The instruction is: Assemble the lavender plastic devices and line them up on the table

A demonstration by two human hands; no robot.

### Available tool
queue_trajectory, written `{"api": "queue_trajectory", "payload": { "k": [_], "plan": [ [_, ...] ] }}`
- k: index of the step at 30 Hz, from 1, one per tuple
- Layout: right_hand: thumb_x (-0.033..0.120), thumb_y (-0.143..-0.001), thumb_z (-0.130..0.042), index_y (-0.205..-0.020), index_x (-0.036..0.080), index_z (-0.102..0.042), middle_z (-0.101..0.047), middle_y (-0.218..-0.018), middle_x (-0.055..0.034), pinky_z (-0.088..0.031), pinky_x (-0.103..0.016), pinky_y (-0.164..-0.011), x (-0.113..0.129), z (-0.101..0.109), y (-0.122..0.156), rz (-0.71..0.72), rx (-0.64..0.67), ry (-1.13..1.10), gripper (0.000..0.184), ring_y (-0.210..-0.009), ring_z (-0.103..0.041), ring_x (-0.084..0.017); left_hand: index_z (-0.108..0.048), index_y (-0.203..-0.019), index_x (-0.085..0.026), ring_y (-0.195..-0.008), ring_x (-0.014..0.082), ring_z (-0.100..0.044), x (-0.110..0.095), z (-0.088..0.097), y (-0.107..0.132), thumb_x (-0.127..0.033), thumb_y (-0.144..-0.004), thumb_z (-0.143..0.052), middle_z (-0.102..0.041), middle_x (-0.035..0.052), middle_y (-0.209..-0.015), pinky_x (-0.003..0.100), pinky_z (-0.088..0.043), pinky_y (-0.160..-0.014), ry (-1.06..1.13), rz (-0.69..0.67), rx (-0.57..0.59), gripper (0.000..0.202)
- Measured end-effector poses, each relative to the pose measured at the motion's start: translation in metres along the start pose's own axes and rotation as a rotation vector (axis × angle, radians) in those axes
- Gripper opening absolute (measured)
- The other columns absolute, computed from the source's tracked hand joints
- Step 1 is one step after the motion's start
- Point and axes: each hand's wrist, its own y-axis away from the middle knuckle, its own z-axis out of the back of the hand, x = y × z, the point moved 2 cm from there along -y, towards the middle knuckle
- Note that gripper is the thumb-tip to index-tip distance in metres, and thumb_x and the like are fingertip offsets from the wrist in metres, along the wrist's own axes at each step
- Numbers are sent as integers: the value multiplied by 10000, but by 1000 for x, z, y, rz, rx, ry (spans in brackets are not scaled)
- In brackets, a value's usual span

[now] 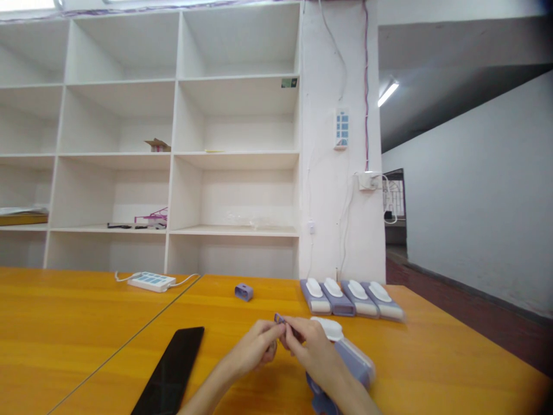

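On orange table (pixel 432 357), hands (pixel 259 346) pinching purple clip (pixel 280 318), white shelves (pixel 173 154) behind

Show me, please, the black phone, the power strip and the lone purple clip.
black phone (pixel 170 372), head view, middle of its screen.
power strip (pixel 151 281), head view, top face.
purple clip (pixel 244 292), head view, front side.

The head-worn camera looks forward, low over the orange table (pixel 432 357), toward the white shelves (pixel 173 155) beyond.

Four lilac-and-white cases (pixel 352 298) in a row — a fifth case (pixel 356 358) lying apart, two small lilac clips (pixel 244 292), one black phone (pixel 170 372), one white power strip (pixel 151 281) on the table (pixel 432 369).
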Motion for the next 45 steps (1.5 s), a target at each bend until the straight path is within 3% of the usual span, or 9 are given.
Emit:
{"api": "queue_trajectory", "payload": {
  "k": [6, 9, 15, 17, 22, 26, 32, 38, 45],
  "plan": [
    [228, -977, -454, -1017, 225, -688, -728, -918, -59, -457, -307, -751, -13, -1, 4, 12, 29, 119, 238, -840, -670, -224, -625, -838, -152, -381, 86, -461, -2, -14, -3, -587, -822, -504, -645, 8, -636, 178, -318, -351, 56, 24, -56, 452],
    [218, -978, -456, -1099, 226, -664, -725, -956, -71, -472, -323, -777, -16, -2, 6, 34, 57, 187, 241, -880, -678, -241, -618, -822, -152, -474, 116, -561, -5, -19, -3, -573, -805, -492, -651, 31, -709, 186, -386, -384, 138, 80, -82, 440],
    [174, -964, -456, -1137, 180, -646, -713, -985, -108, -484, -351, -792, -17, -4, 7, 78, 90, 306, 257, -911, -673, -269, -592, -780, -160, -382, 39, -334, -5, -19, -3, -643, -757, -531, -554, -16, -641, 146, -136, -336, 249, 188, -188, 487],
    [171, -967, -447, -1172, 169, -634, -709, -999, -113, -486, -349, -803, -15, -5, 7, 57, 92, 294, 277, -919, -669, -264, -582, -737, -160, -356, 32, -302, -6, -18, -4, -676, -732, -540, -538, -23, -615, 158, -115, -327, 222, 183, -236, 517],
    [184, -976, -447, -1137, 202, -663, -700, -951, -69, -480, -321, -815, -2, -1, 6, 13, 47, 129, 270, -887, -645, -218, -538, -636, -178, -319, 41, -298, -5, -18, -8, -702, -702, -551, -479, -49, -504, 180, -152, -314, 159, 140, -328, 529],
    [273, -990, -464, -1013, 207, -732, -693, -844, -41, -495, -304, -747, -3, 1, 2, -30, 54, -169, 277, -790, -632, -195, -534, -617, -181, -330, 41, -295, -6, -13, -8, -693, -688, -610, -479, -54, -479, 182, -160, -337, 142, 92, -341, 523],
    [381, -894, -642, -1135, 224, -736, -726, -929, -55, -554, -374, -813, -18, 1, -5, -162, 56, -667, 303, -831, -659, -214, -559, -608, -176, -335, 44, -245, -13, -7, -6, -660, -672, -680, -422, -75, -416, 189, -137, -353, 136, 26, -285, 503],
    [471, -825, -714, -1064, 217, -772, -748, -956, -72, -555, -411, -846, -31, 2, -6, -219, 51, -762, 353, -854, -678, -240, -643, -684, -131, -363, 44, -312, -12, -7, -7, -586, -707, -678, -622, 22, -574, 195, -159, -380, 127, -37, -242, 456],
    [403, -867, -684, -1063, 230, -771, -722, -888, -48, -540, -344, -788, -27, 2, -7, -152, 51, -737, 276, -800, -643, -206, -696, -764, -110, -363, 44, -316, -3, -4, -13, -556, -750, -651, -626, 23, -598, 196, -182, -389, 112, -81, -219, 449]
  ]
}}
